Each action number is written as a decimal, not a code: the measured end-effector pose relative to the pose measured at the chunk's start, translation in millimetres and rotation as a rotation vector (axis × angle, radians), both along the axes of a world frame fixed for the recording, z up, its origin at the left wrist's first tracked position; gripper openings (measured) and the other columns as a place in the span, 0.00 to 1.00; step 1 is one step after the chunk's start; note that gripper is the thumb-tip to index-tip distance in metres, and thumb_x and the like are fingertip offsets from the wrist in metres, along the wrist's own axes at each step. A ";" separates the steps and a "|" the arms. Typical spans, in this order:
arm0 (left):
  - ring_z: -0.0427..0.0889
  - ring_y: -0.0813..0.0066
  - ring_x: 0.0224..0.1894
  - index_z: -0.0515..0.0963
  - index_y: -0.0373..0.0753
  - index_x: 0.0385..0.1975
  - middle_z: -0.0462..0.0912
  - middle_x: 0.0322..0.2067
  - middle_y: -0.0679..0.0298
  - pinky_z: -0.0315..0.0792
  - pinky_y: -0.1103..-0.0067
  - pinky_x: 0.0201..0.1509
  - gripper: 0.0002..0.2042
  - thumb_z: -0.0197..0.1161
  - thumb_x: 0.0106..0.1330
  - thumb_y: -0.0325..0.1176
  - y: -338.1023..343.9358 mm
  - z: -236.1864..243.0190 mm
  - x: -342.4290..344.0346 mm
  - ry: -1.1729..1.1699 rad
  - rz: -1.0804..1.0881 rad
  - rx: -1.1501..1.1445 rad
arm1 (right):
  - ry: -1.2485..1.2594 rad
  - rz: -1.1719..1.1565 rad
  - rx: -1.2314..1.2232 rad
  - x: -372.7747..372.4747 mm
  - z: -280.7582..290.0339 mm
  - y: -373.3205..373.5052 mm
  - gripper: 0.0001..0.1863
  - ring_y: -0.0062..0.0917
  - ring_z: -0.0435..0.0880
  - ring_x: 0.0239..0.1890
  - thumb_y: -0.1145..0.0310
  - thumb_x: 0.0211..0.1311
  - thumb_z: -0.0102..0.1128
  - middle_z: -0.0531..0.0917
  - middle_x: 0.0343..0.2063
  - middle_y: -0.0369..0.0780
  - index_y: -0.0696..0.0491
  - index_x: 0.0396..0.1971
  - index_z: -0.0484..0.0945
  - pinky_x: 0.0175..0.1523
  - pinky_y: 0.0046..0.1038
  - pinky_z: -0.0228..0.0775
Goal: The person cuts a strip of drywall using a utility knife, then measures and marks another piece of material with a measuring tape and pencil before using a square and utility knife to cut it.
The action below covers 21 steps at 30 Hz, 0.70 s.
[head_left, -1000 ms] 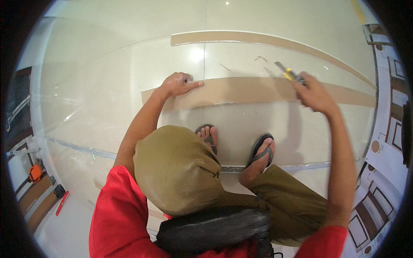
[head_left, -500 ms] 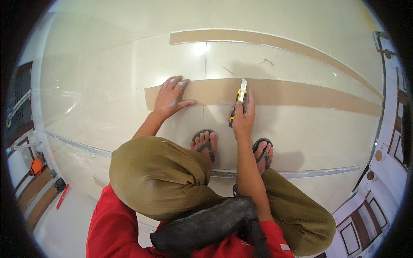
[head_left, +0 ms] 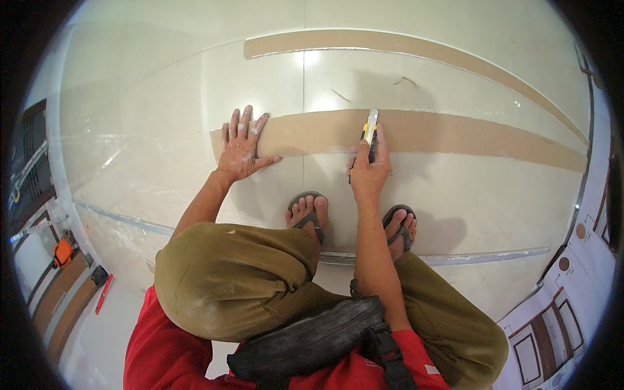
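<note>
A long brown board strip [head_left: 455, 133] lies across the pale tiled floor in front of my feet. My left hand [head_left: 240, 149] rests flat on its left end, fingers spread toward the far edge and thumb stretched to the right. Around a yellow and black utility knife [head_left: 369, 133] my right hand [head_left: 370, 166] is closed, with the blade out and pointing away from me. The knife is over the strip near its middle; whether the blade touches the board I cannot tell.
A second, narrower brown strip [head_left: 364, 41] lies farther off. Thin curled scraps [head_left: 407, 82] sit between the strips. A metal profile [head_left: 455, 258] runs behind my sandalled feet. At the far left are an orange tool [head_left: 62, 253] and a red bar [head_left: 104, 294]; printed sheets [head_left: 539, 338] are at the right.
My left hand has shifted slightly left, and its fingers have spread out flat on the strip. The right hand keeps the knife, which is now tilted a little differently. The view has shifted slightly.
</note>
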<state>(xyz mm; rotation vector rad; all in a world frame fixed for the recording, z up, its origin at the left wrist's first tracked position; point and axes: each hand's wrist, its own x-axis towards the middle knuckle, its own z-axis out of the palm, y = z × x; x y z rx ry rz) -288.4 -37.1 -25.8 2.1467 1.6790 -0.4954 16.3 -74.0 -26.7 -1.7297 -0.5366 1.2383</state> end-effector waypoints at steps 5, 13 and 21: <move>0.32 0.40 0.85 0.50 0.58 0.85 0.37 0.85 0.51 0.33 0.37 0.83 0.59 0.69 0.55 0.76 -0.1 -3.2 -2.6 -0.029 0.009 0.018 | 0.039 -0.056 0.017 -1.0 -1.1 3.4 0.29 0.16 0.76 0.18 0.73 0.78 0.54 0.83 0.31 0.38 0.53 0.76 0.67 0.19 0.24 0.68; 0.32 0.39 0.85 0.51 0.59 0.84 0.37 0.85 0.51 0.33 0.37 0.82 0.59 0.69 0.55 0.76 -4.0 -6.4 -3.8 -0.050 0.027 0.018 | 0.087 -0.060 0.005 -7.2 3.1 1.1 0.28 0.16 0.76 0.18 0.73 0.78 0.55 0.81 0.29 0.35 0.52 0.76 0.68 0.19 0.23 0.68; 0.31 0.40 0.86 0.51 0.59 0.84 0.37 0.85 0.52 0.33 0.37 0.82 0.58 0.71 0.55 0.74 -4.2 -9.0 -5.4 -0.082 0.027 0.037 | -0.009 -0.118 -0.012 -5.3 3.8 6.1 0.28 0.17 0.77 0.18 0.71 0.79 0.54 0.84 0.31 0.38 0.51 0.76 0.67 0.18 0.24 0.68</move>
